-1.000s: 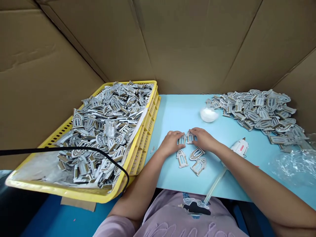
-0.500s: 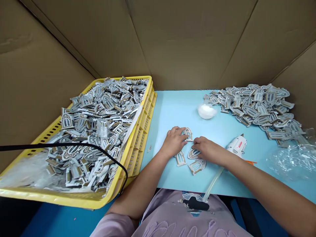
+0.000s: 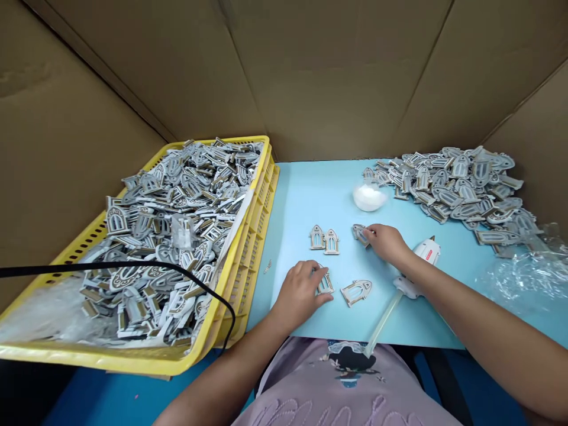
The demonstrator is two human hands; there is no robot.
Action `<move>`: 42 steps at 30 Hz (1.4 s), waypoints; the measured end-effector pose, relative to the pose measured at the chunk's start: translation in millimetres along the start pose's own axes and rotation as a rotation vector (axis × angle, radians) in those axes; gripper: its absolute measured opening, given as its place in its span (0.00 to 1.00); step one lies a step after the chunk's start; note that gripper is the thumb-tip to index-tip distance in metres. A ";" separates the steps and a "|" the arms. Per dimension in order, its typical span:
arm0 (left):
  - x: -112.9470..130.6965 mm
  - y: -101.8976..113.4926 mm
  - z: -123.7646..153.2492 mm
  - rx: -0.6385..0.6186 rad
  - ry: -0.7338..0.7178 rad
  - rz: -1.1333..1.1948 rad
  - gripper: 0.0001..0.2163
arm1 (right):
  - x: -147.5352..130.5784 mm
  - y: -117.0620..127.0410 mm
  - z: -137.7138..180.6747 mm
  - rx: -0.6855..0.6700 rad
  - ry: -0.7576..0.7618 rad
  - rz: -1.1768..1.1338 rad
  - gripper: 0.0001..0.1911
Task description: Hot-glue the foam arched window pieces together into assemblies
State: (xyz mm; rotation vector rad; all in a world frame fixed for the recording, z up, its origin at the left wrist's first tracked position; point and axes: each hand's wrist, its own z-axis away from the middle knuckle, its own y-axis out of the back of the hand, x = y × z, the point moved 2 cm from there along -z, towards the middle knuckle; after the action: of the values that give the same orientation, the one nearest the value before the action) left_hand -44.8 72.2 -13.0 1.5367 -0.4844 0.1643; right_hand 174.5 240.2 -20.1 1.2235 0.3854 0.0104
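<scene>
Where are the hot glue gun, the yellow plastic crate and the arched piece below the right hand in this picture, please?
Hot glue gun (image 3: 426, 251): head view, on its white body.
Yellow plastic crate (image 3: 255, 236): head view, on its right side wall.
Arched piece (image 3: 360, 284): head view, on its upper frame.

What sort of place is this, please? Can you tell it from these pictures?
Probably a small handicraft workshop: a yellow plastic crate is heaped with grey arch-shaped window cutouts, a matching pile lies on a light blue table, and a white hot glue gun is there.
</scene>
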 end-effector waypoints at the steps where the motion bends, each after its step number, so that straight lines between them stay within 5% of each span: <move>1: 1.8 -3.2 5.2 -0.006 -0.008 0.007 0.24 | -5.6 -4.4 0.0 0.024 -0.008 0.001 0.18; 6: -3.5 -14.4 10.9 0.008 -0.028 0.045 0.26 | -36.3 -16.7 7.0 0.083 0.044 0.065 0.21; 13: -24.4 -10.3 11.8 0.083 0.080 0.044 0.46 | -36.7 7.4 63.0 0.022 0.155 0.215 0.21; 17: -18.5 -11.8 7.1 0.063 0.075 0.042 0.41 | -44.6 -11.2 115.2 -0.070 0.130 0.334 0.23; 21: -12.1 -14.1 3.0 0.044 0.070 0.039 0.34 | -56.2 -31.0 128.7 -0.097 0.167 0.366 0.20; 32: -28.1 -7.4 14.5 0.060 0.073 0.074 0.32 | -68.3 -34.2 90.9 0.024 0.591 0.105 0.22; 35: -26.7 -8.1 13.4 0.074 0.074 0.085 0.31 | -60.7 -1.2 66.7 0.163 0.548 0.054 0.25; 39: -20.8 -7.2 9.2 0.100 0.062 0.105 0.32 | -22.6 71.9 -4.8 0.404 0.287 0.068 0.18; 42: -15.3 -4.3 8.5 0.115 0.037 0.124 0.32 | 4.9 104.8 -56.3 0.386 0.178 0.130 0.17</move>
State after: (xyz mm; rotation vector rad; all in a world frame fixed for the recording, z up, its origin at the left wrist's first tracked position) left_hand -58.4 66.7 -23.4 1.6133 -0.5490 0.3211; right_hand 183.3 329.2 58.5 1.6339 0.4767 0.1641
